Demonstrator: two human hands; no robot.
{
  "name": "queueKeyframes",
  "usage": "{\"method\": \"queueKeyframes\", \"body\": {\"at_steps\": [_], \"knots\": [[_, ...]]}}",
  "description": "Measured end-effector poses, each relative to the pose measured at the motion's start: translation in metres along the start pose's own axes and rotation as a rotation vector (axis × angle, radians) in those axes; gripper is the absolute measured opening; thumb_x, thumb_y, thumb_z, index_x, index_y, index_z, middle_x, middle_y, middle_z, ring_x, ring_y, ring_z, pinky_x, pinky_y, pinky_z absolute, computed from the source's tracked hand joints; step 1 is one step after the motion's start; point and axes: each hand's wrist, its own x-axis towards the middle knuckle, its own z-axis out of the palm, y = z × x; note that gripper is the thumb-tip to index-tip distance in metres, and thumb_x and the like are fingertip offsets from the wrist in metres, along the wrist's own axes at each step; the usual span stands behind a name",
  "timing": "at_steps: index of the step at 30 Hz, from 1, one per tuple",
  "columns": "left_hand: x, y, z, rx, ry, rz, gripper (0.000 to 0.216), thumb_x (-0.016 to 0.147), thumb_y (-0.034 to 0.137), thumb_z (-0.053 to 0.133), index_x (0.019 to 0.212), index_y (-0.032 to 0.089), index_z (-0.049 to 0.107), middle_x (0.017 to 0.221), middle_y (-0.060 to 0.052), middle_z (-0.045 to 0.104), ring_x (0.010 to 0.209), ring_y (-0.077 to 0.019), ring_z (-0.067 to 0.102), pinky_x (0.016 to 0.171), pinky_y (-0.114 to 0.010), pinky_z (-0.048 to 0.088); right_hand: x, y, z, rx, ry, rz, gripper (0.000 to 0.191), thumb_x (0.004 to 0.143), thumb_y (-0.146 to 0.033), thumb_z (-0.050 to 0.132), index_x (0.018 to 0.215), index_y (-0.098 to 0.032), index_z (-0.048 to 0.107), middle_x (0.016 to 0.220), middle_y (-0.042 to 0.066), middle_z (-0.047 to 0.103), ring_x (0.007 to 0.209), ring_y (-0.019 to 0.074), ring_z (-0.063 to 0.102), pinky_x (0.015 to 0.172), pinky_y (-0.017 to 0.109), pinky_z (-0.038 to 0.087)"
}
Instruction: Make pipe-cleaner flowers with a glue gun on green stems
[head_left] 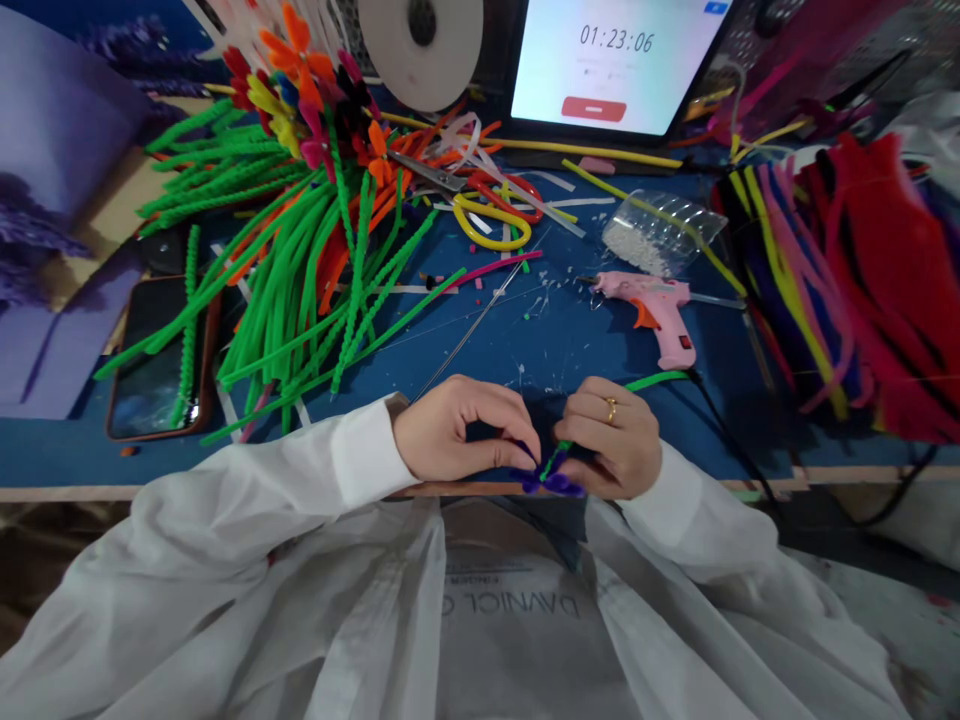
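Note:
Close to the table's front edge, my left hand [472, 430] pinches a petal of a small purple pipe-cleaner flower [551, 484] between thumb and fingertips. My right hand [611, 438], with a gold ring on one finger, is closed on the flower's green pipe-cleaner stem [654, 380]. That stem passes through the fist and comes out on its far right side. Green fuzz shows at the flower's middle, between the two hands. Parts of the petals are hidden by my fingers.
A pink glue gun [652, 305] lies beyond my right hand, its black cord trailing right. Green pipe cleaners [292, 310] pile over a phone [154, 370] at left. Scissors [491, 220], a tablet [611, 70], a bunch of flowers [307, 90] and red pipe cleaners [892, 280] surround the blue tabletop.

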Motion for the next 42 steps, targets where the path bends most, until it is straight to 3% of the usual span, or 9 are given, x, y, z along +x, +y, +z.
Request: {"method": "queueKeyframes", "body": {"at_steps": [12, 18, 29, 42], "knots": [[-0.0011, -0.0025, 0.0014, -0.023, -0.029, -0.028, 0.009, 0.080, 0.016, 0.063, 0.077, 0.011, 0.071, 0.074, -0.007, 0.066, 0.067, -0.0106, 0.062, 0.068, -0.020, 0.049, -0.0004, -0.0005, 0.0029, 0.037, -0.022, 0.004, 0.042, 0.091, -0.050, 0.040, 0.068, -0.018, 0.055, 0.057, 0.002, 0.048, 0.055, 0.0145, 0.037, 0.054, 0.029, 0.032], [-0.0006, -0.0020, 0.0002, 0.008, -0.042, -0.019, 0.010, 0.080, 0.016, 0.063, 0.079, 0.012, 0.072, 0.076, -0.009, 0.067, 0.068, -0.0117, 0.064, 0.069, -0.020, 0.050, 0.0034, -0.0028, 0.0020, 0.106, -0.024, 0.057, 0.039, 0.091, -0.051, 0.040, 0.083, -0.018, 0.058, 0.060, 0.002, 0.057, 0.057, 0.0143, 0.044, 0.057, 0.028, 0.038], [-0.0009, -0.0036, 0.0016, 0.019, -0.046, -0.004, 0.011, 0.081, 0.016, 0.062, 0.080, 0.013, 0.072, 0.077, -0.009, 0.069, 0.070, -0.0123, 0.065, 0.070, -0.019, 0.050, 0.0030, -0.0036, 0.0013, 0.183, -0.045, 0.133, 0.044, 0.089, -0.057, 0.042, 0.071, -0.019, 0.056, 0.057, 0.000, 0.056, 0.060, 0.0132, 0.048, 0.059, 0.027, 0.036], [-0.0005, -0.0041, 0.0028, 0.019, -0.055, 0.009, 0.010, 0.080, 0.014, 0.062, 0.080, 0.009, 0.072, 0.075, -0.010, 0.068, 0.068, -0.0104, 0.064, 0.067, -0.018, 0.050, 0.0012, -0.0046, 0.0008, 0.196, -0.047, 0.206, 0.049, 0.085, -0.062, 0.044, 0.070, -0.018, 0.058, 0.059, 0.001, 0.056, 0.059, 0.0130, 0.049, 0.059, 0.027, 0.036]]}}
